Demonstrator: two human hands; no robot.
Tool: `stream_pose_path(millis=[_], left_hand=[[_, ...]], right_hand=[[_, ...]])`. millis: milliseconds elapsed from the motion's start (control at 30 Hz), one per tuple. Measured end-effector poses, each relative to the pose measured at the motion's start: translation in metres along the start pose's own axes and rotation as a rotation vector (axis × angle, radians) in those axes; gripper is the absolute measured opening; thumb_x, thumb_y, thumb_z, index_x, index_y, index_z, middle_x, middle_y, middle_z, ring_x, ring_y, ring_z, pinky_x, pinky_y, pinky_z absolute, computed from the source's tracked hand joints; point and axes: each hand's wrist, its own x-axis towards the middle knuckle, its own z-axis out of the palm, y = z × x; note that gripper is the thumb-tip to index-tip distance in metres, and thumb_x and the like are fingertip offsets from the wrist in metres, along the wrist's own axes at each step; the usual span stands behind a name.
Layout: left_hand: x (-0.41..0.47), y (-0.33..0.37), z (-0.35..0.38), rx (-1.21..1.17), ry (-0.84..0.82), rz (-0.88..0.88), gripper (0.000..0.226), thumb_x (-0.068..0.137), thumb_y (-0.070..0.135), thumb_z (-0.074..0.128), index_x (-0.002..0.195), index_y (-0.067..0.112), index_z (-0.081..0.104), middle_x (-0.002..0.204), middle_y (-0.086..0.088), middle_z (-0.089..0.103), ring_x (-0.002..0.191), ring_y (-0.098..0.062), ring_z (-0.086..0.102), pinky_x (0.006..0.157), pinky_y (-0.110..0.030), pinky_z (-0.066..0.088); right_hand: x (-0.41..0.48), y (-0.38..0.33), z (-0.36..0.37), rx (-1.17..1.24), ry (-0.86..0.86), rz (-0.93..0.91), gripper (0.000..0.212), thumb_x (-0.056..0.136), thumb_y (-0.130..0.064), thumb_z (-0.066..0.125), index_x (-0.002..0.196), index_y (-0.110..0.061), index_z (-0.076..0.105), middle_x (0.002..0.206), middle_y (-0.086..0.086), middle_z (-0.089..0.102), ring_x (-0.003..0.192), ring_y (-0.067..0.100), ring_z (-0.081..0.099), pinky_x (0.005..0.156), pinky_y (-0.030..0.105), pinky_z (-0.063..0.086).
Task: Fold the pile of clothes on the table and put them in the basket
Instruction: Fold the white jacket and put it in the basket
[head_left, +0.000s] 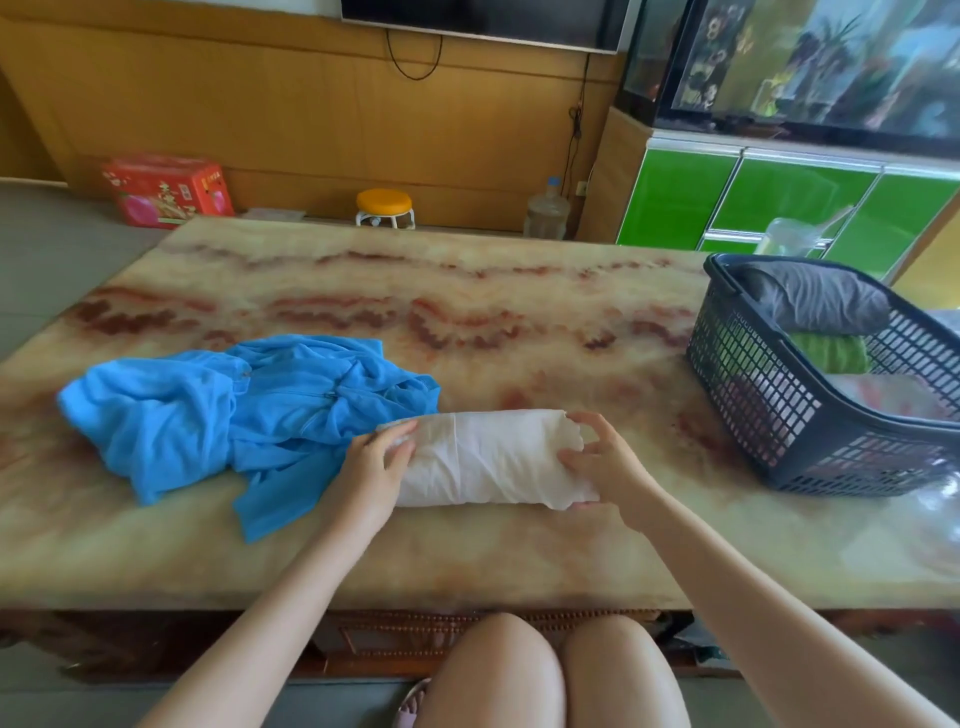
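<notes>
A white garment (493, 457), folded into a long bundle, lies near the middle of the front edge of the marble-patterned table (467, 291). A person's left hand (376, 465) grips its left end, fingers laid over the cloth and hiding the tip. The right hand (602, 462) holds the right end, thumb pressed on the front and fingers arched over the ruffled edge. Both forearms reach in from the front edge. Just left, touching the bundle, a crumpled blue garment (234, 410) sprawls toward the left edge. At the right edge stands a dark mesh basket (753, 395), its far side cut off by the frame, holding a folded grey garment (815, 301) atop a green one (831, 353); whatever lies beneath is hard to make out.
</notes>
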Motion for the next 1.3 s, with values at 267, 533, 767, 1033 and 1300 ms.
stream_pose_path(millis=[267,533,767,1033,1300], left_hand=[[-0.015,0.000,-0.009,0.134,-0.084,-0.005,0.061,0.082,0.037,0.068,0.138,0.026,0.046,0.145,-0.004,0.043,0.134,-0.018,0.038,0.102,-0.025,0.032],[-0.029,0.021,-0.005,0.197,-0.050,-0.042,0.062,0.079,0.031,0.073,0.136,0.024,0.048,0.141,-0.007,0.045,0.129,-0.021,0.043,0.098,-0.027,0.036],[-0.044,0.084,0.004,0.065,0.046,0.039,0.062,0.078,0.019,0.074,0.135,0.021,0.049,0.134,-0.008,0.045,0.128,-0.020,0.040,0.099,-0.016,0.025],[-0.004,0.235,0.049,-0.159,0.129,0.312,0.064,0.073,0.020,0.078,0.132,0.014,0.053,0.128,-0.008,0.055,0.119,-0.019,0.049,0.097,-0.017,0.031],[0.046,0.349,0.188,-0.126,0.042,0.332,0.061,0.081,0.016,0.071,0.136,0.015,0.048,0.132,-0.010,0.046,0.121,-0.023,0.043,0.100,-0.023,0.029]], right_hand=[[-0.010,0.000,0.001,-0.113,-0.130,-0.163,0.076,0.086,-0.006,0.059,0.141,-0.049,0.029,0.134,-0.012,0.029,0.097,0.020,0.060,0.069,0.040,0.060],[-0.018,0.008,-0.015,0.081,-0.240,-0.039,0.065,0.079,-0.003,0.072,0.133,-0.031,0.049,0.101,-0.002,0.050,0.089,0.015,0.058,0.073,0.036,0.057],[-0.030,-0.010,-0.046,-0.097,0.003,-0.192,0.074,0.070,-0.007,0.080,0.134,-0.025,0.049,0.108,0.000,0.052,0.091,0.016,0.054,0.056,0.019,0.047],[-0.041,-0.107,-0.210,-0.206,0.219,-0.346,0.079,0.065,-0.003,0.079,0.132,-0.032,0.050,0.117,0.014,0.055,0.094,0.031,0.058,0.068,0.035,0.054],[0.003,-0.089,-0.357,-0.281,0.361,-0.231,0.077,0.070,0.004,0.074,0.137,-0.023,0.046,0.105,0.009,0.059,0.094,0.033,0.058,0.083,0.037,0.050]])
